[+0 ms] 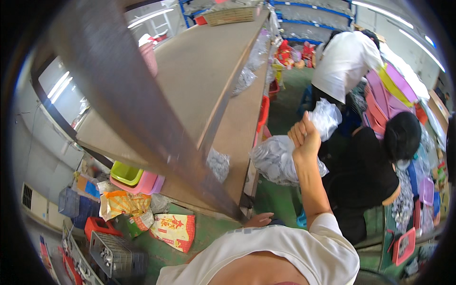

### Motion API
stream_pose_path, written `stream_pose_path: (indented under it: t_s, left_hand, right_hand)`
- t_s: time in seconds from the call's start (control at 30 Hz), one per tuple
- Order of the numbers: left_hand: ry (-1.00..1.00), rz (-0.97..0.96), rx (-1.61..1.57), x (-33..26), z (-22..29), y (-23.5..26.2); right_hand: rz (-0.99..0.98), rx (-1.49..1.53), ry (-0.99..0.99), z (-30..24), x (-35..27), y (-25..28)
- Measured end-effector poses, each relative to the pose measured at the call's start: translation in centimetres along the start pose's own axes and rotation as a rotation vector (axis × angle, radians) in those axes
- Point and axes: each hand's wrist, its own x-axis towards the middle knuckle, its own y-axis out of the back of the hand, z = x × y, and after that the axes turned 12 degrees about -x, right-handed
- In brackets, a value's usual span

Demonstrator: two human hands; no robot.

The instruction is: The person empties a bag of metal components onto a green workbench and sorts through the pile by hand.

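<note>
Fingers (298,132) of the right hand (305,138) are pressed together into a fist around the gathered neck of a clear plastic bag (278,159). The bag is held up in the air, just beside the long front edge of the wooden shelf (209,80), and it does not rest on anything. Its loose top (327,118) stands out above the fist, while the full body hangs below and to the left of the hand.

It is filled with many small, pale, round flat pieces; what they are made of cannot be told. The load is judged to be rather heavy, because the film is pulled tight and the bottom bulges. The bag itself is soft and thin, so no firm shape is kept, and the pieces inside will probably shift when it is swung. The film looks smooth and may slip through a loose grip. The twisted neck, where it is now taken, is judged to be the best place; a second hold under the bottom would spare the film from tearing.

The left hand (260,219) is seen only in part near the lower end of the shelf, above the white sleeve (332,237). Whether its fingers are spread or closed cannot be told, and nothing is seen in it.
</note>
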Motion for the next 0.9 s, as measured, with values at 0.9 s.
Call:
stream_pose_path:
  t_s: [0.9]
  left_hand:
    - [-0.372, 0.642, -0.162, 9.1, -0.4, 4.4]
  right_hand:
    - [-0.51, -0.251, -0.1, 26.0, 35.9, -10.6]
